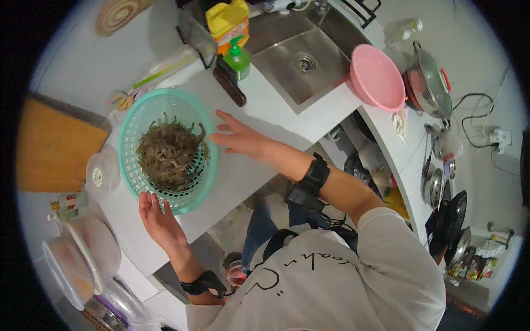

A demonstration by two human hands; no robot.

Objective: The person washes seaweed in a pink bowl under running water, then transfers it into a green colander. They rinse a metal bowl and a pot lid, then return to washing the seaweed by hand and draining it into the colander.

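Observation:
On the white counter stands a turquoise perforated plastic basket [208, 169]. Inside it lies a tangled, brownish-green heap of food [169, 153], too blurred to tell whether seaweed or small shrimp. My left hand [163, 221] is at the basket's near rim, palm turned up and fingers apart; whether the fingertips touch the rim cannot be told. Just off the right side of the basket is my right hand [242, 136], fingers spread and holding nothing. Beyond it rests a cleaver [229, 80], its dark handle pointing towards me.
A green pump bottle [237, 62] and a yellow jug [227, 22] stand behind the cleaver. Right of them is a steel sink [290, 62], with a pink basin [377, 78] at its edge. A wooden board [58, 145] and lidded plastic containers [91, 252] line the left side.

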